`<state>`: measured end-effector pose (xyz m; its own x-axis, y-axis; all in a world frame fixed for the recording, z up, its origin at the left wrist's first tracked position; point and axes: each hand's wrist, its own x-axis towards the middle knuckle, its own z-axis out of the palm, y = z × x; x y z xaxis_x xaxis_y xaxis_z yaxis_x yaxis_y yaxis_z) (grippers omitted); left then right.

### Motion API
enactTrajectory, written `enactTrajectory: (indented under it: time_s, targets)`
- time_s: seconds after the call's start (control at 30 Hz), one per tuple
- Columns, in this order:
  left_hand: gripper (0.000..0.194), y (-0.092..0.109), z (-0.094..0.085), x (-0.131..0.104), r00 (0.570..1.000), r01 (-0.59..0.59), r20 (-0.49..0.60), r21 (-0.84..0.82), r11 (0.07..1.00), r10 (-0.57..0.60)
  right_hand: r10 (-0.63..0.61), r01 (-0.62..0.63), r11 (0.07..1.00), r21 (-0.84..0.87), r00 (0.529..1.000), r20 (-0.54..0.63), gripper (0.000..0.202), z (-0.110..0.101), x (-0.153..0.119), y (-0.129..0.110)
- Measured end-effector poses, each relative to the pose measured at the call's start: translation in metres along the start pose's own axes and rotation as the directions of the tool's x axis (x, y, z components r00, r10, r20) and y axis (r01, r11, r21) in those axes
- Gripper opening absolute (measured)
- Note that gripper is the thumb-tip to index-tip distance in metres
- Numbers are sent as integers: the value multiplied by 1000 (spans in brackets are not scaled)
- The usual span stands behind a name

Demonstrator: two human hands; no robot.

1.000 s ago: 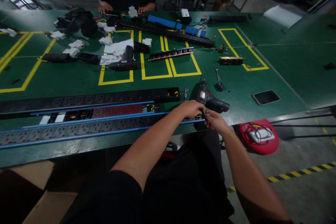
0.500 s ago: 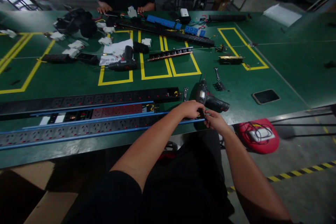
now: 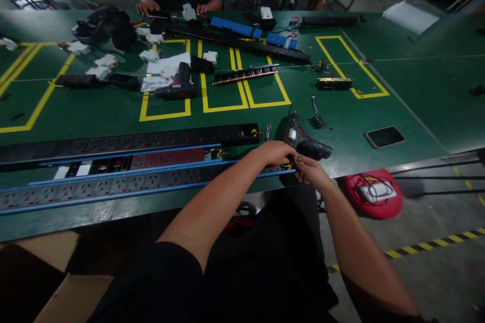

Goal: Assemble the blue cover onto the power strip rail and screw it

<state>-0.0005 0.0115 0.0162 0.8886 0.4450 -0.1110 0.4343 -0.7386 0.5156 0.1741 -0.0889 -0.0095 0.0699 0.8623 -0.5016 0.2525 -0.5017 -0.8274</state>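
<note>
Two bare hands, both yours, met at the right-hand end of the nearest socket strip, laid along the near edge of a green workbench. Your left hand reached over that end from the left, fingers curled down; whether they gripped the strip or merely rested on it, you could not have told from this angle. Your right hand sat just past the end, thumb and fingertips drawn narrow on a small dark piece, its details too small to make out. The piece lay between your two hands, right at the strip's tip, while the strip's blue-edged body ran away from your grip toward the workbench's left side.

Beside you, a dark power drill lay just beyond your fingers, with one wrench to its left and another farther from the near edge. A phone lay well to your right, not far from the near edge. Behind your strip, toward the far edge, a strip with brown-red sockets and a longer black strip lay roughly parallel. Across the workbench, a co-worker's hands rested at the far edge.
</note>
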Motion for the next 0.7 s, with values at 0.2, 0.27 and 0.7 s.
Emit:
enactTrajectory:
  time_s: [0.2,0.27,0.7]
  targets:
    - [33,-5,-6,8,997,-75,41,80,994,71,19,-19,1000,-6,1000,-18,21,2,-2,-4]
    - [32,-6,-6,9,995,-91,44,98,991,87,18,-18,1000,-12,1000,-22,21,2,-3,-5]
    - [22,-1,-3,8,992,-126,34,197,972,122,-14,14,1000,-14,1000,3,27,0,-3,-2]
